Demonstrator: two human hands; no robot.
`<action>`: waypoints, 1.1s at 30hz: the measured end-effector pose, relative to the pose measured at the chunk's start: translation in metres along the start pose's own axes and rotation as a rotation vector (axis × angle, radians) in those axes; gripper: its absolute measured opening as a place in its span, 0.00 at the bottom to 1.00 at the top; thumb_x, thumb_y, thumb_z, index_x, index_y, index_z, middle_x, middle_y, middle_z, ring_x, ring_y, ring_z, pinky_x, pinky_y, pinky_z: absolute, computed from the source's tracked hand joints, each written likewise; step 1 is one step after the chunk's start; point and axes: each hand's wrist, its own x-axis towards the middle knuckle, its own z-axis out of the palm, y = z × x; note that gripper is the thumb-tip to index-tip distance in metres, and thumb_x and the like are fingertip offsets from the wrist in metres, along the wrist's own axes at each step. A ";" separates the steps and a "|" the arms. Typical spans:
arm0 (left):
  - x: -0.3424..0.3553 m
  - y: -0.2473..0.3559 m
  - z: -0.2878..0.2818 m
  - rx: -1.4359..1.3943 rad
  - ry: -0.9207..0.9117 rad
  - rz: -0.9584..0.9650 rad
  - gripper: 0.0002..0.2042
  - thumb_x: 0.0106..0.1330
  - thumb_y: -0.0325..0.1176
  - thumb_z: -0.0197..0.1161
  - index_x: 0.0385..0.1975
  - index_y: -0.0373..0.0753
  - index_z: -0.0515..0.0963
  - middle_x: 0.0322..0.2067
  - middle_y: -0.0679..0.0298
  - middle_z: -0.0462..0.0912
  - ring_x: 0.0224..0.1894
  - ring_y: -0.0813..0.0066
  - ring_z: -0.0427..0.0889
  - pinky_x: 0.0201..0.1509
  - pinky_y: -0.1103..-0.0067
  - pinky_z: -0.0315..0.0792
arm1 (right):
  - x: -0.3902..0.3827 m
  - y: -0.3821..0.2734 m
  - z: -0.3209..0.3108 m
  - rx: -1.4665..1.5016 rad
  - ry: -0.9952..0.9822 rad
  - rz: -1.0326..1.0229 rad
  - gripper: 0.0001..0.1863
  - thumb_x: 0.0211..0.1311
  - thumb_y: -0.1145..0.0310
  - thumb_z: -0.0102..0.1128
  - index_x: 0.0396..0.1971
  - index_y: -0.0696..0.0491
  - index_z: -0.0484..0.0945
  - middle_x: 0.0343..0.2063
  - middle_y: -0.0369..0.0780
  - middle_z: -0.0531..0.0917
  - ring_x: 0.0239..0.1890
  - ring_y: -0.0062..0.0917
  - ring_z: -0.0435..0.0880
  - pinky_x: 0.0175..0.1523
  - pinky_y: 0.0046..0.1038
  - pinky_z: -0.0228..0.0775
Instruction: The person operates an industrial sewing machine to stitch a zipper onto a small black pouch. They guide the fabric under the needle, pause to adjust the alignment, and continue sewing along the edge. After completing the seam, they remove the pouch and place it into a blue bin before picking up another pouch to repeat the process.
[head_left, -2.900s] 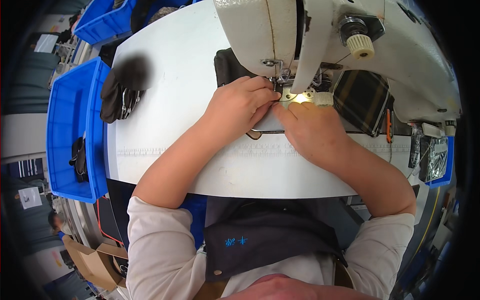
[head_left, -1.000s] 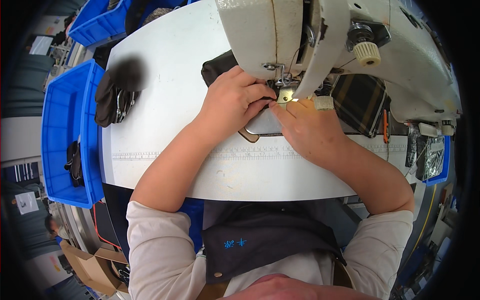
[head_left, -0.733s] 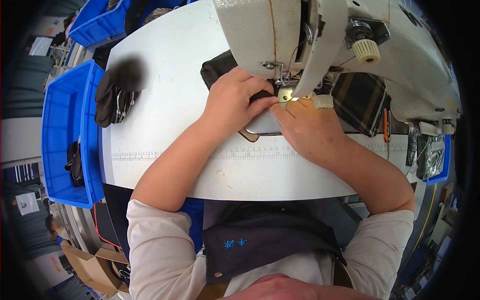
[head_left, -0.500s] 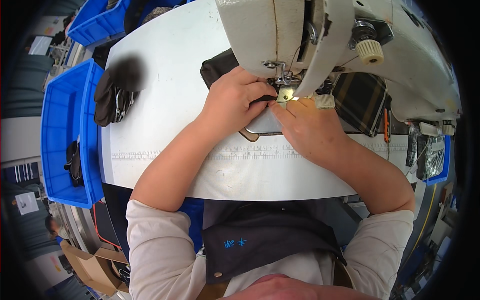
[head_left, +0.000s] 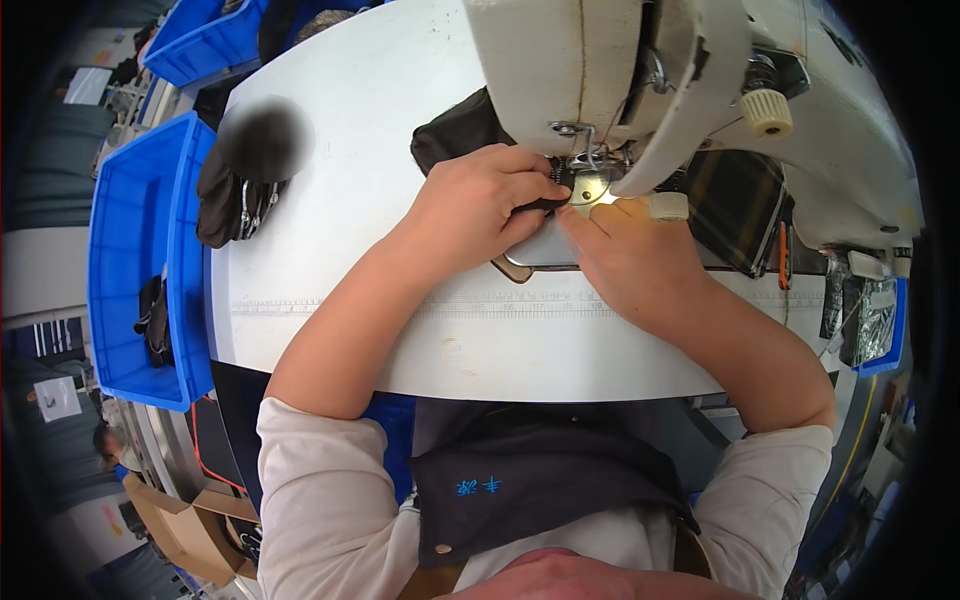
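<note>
Under the head of a white sewing machine (head_left: pixel 560 60), my left hand (head_left: pixel 480 205) is closed on a dark fabric piece (head_left: pixel 455 132), pinching a folded edge between thumb and fingers. A strip of dark zipper teeth (head_left: pixel 560 172) shows just beyond its fingertips, beside the presser foot (head_left: pixel 596 160). My right hand (head_left: pixel 640 260) is closed, fingers bent, right of the lit metal plate (head_left: pixel 592 190). One of its fingertips lies close to the folded edge; whatever its other fingers hold is hidden.
Left on the white table (head_left: pixel 340 200) lies a dark pouch (head_left: pixel 222 200) with zippers. Blue bins (head_left: pixel 145 250) stand beyond the left edge. Right of my hands are dark plaid fabric (head_left: pixel 738 205) and an orange-handled tool (head_left: pixel 784 250). A tension knob (head_left: pixel 766 112) juts from the machine.
The whole view has shifted slightly, so the machine and table sit farther right. My hands stay by the presser foot with little movement, and the left still grips the fabric.
</note>
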 end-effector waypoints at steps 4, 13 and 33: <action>0.001 0.003 0.002 0.014 0.016 -0.002 0.11 0.59 0.31 0.70 0.42 0.46 0.90 0.44 0.70 0.87 0.44 0.68 0.87 0.41 0.71 0.82 | -0.001 -0.001 0.002 -0.014 0.007 0.038 0.15 0.52 0.71 0.68 0.42 0.52 0.85 0.27 0.34 0.81 0.30 0.29 0.84 0.33 0.32 0.75; 0.001 0.014 0.009 0.104 0.062 -0.065 0.12 0.62 0.33 0.68 0.45 0.44 0.90 0.44 0.70 0.86 0.41 0.69 0.88 0.39 0.72 0.82 | 0.003 0.002 0.002 -0.021 0.039 0.068 0.14 0.51 0.73 0.69 0.40 0.49 0.86 0.26 0.33 0.81 0.29 0.28 0.83 0.31 0.32 0.76; 0.003 0.011 0.003 0.237 0.127 0.156 0.07 0.53 0.31 0.69 0.32 0.46 0.85 0.36 0.73 0.81 0.40 0.72 0.81 0.43 0.76 0.79 | -0.002 -0.002 0.001 0.132 -0.041 0.012 0.22 0.55 0.74 0.66 0.52 0.48 0.87 0.28 0.33 0.77 0.32 0.29 0.81 0.37 0.34 0.72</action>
